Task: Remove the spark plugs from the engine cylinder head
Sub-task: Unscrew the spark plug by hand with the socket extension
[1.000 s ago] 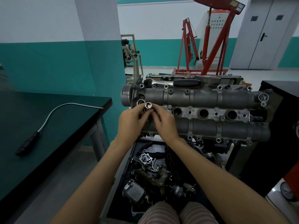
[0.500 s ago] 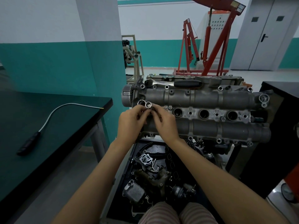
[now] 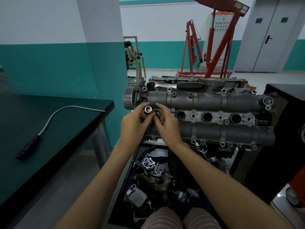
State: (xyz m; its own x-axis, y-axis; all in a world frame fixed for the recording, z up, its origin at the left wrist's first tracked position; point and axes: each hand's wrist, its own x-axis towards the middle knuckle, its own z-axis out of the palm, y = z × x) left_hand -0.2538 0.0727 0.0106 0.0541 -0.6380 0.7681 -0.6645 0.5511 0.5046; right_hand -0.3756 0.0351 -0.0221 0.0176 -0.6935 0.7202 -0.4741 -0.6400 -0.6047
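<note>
change: spark plug socket (image 3: 148,109) now lifted clear of first plug well (image 3: 156,113) | grip: left hand (image 3: 133,125) pinches socket, right hand (image 3: 166,124) fingers loosely steadying it | task: first extraction apparently underway

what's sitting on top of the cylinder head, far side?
A ratchet with a black grip lies along the far edge of the cylinder head. What is behind it is hidden.

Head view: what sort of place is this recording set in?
Most likely an auto repair workshop or training garage: an engine cylinder head sits on a stand, a red engine hoist stands behind it, and loose engine parts fill a tray below.
</note>
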